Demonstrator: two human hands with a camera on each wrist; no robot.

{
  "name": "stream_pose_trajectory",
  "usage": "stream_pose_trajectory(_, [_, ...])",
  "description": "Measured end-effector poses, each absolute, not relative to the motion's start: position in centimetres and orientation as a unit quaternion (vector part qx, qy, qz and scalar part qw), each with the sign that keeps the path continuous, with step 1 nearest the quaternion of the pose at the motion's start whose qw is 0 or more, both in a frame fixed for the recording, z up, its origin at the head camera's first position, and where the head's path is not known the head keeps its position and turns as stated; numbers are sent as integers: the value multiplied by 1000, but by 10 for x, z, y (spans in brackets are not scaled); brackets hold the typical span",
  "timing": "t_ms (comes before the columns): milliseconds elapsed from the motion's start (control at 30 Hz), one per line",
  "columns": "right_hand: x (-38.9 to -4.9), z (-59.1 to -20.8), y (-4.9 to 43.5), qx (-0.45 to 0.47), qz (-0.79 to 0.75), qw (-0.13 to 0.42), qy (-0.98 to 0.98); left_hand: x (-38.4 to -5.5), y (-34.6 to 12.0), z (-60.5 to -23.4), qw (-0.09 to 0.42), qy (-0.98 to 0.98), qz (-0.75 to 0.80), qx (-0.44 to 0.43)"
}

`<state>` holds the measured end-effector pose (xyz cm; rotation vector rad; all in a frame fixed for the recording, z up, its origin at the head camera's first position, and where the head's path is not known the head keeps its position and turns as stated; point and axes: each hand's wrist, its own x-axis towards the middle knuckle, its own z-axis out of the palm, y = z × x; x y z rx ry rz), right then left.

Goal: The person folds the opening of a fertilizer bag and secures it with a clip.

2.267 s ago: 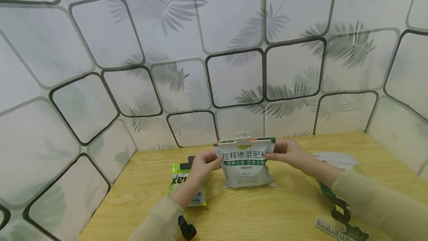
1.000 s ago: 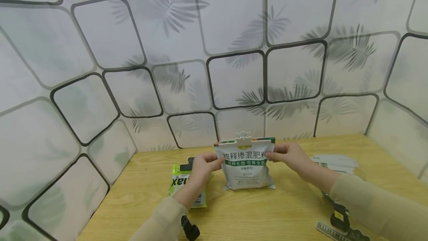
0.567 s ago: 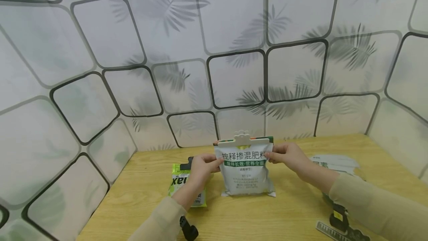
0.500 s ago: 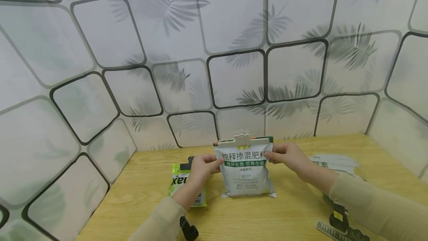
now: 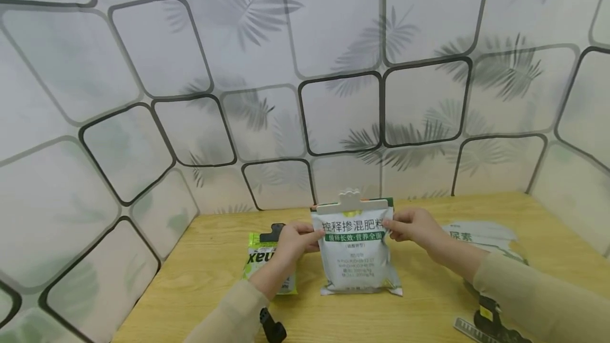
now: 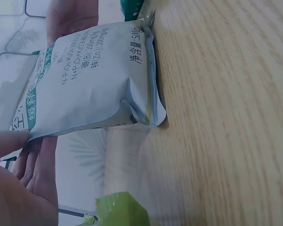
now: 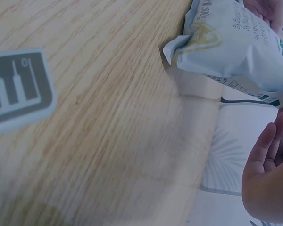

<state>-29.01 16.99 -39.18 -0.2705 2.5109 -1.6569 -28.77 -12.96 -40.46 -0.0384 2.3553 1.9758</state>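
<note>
A white fertilizer bag [image 5: 356,263] with green and black print stands upright at the middle of the table, its lower edge at the wood. Across its top sits a pale clip [image 5: 351,204] with a scalloped handle. My left hand [image 5: 295,240] pinches the bag's upper left edge, thumb in front and fingers behind, as the left wrist view also shows. On the opposite side my right hand [image 5: 415,229] pinches the upper right edge. In the right wrist view the bag [image 7: 236,47] leans away, its bottom corner near the table.
Left of the bag lies a green-and-black packet [image 5: 259,258] with a black clip [image 5: 272,232], partly behind my left forearm. Another white bag [image 5: 481,234] lies at right, partly behind my right arm. A ruler-marked piece [image 5: 469,328] and black-and-yellow clip [image 5: 487,311] lie near the front right.
The bag has come toward me with both hands still pinching its sides. It now stands more upright, showing more of its lower front, and its clip has tipped to face me.
</note>
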Motion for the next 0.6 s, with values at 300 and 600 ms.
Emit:
stream_pose_trajectory(300, [-294, -403, 171, -72, -566, 76, 818, -289, -126, -410, 32, 789, 613, -23])
stream_pose_trajectory(600, [-302, -416, 169, -74, -591, 105, 796, -291, -126, -412, 41, 806, 589, -24])
